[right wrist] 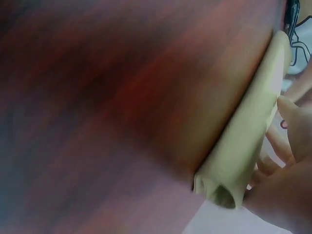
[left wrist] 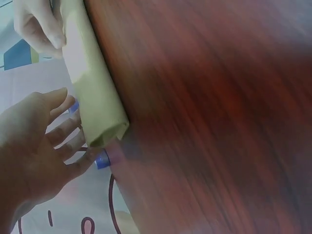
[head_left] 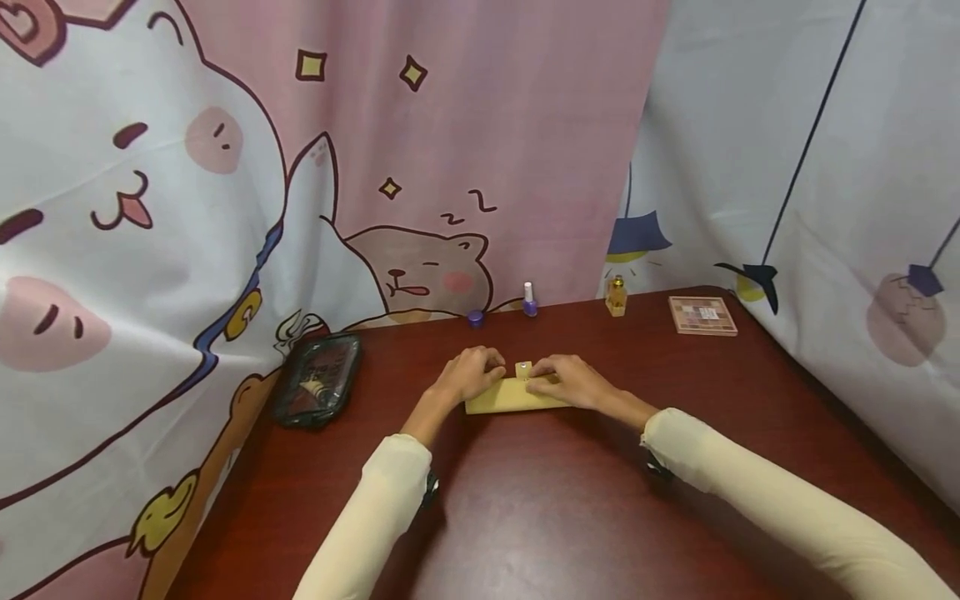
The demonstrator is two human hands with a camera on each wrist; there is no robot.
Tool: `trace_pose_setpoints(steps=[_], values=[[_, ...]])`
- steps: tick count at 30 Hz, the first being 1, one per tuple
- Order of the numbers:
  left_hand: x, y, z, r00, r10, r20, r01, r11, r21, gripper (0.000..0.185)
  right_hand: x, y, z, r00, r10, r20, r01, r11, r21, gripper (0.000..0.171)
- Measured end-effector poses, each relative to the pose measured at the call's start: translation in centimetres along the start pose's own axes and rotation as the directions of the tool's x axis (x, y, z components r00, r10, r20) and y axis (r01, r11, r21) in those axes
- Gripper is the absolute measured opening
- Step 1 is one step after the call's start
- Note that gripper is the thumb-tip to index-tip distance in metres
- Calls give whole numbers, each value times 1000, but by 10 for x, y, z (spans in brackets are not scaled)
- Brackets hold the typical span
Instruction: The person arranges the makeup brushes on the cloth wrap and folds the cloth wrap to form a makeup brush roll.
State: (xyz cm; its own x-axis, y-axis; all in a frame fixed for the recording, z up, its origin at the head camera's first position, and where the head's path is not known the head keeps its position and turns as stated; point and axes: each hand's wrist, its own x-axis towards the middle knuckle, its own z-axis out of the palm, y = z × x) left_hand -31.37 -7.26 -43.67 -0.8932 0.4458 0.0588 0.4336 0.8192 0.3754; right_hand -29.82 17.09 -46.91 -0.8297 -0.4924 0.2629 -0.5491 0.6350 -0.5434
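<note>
A yellow rolled-up case (head_left: pixel 504 397) lies crosswise on the table, with a small tab (head_left: pixel 523 367) and a shiny snap standing up along its far edge. The left hand (head_left: pixel 471 373) is at its left end; in the left wrist view its fingers (left wrist: pixel 66 131) are spread loosely behind the roll, the thumb clear of it. With thumb in front and fingers behind, the right hand (head_left: pixel 573 382) holds the right part near the tab. The right wrist view shows the hollow end of the roll (right wrist: pixel 243 151) and the thumb against its side; the other fingertips are partly hidden.
On the dark red table (head_left: pixel 540 500), a black tray with a clear lid (head_left: pixel 318 379) lies at left. Along the back stand a small purple lid or jar (head_left: pixel 476 318), purple nail polish (head_left: pixel 529 302), a gold perfume bottle (head_left: pixel 617 298) and a flat palette (head_left: pixel 702 316). A printed curtain (head_left: pixel 525 125) hangs behind.
</note>
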Motion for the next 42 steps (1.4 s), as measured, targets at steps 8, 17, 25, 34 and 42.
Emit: trace_pose_setpoints(steps=[8, 17, 25, 34, 42], values=[[19, 2, 10, 1000, 4, 22, -2, 997, -81, 23, 2, -4, 9, 997, 69, -23, -69, 997, 27, 27], [28, 0, 20, 1000, -14, 26, 19, 977, -211, 28, 4, -4, 9, 994, 82, -78, -78, 996, 47, 22], [29, 0, 21, 999, 29, -20, -33, 959, -281, 20, 5, 0, 9, 991, 50, -128, -46, 998, 31, 18], [24, 2, 17, 991, 84, -106, -115, 937, -331, 12, 7, 4, 9, 983, 108, -151, -99, 993, 70, 11], [14, 1, 17, 992, 80, -102, -109, 943, -315, 11, 6, 3, 9, 981, 121, -151, -107, 990, 96, 16]])
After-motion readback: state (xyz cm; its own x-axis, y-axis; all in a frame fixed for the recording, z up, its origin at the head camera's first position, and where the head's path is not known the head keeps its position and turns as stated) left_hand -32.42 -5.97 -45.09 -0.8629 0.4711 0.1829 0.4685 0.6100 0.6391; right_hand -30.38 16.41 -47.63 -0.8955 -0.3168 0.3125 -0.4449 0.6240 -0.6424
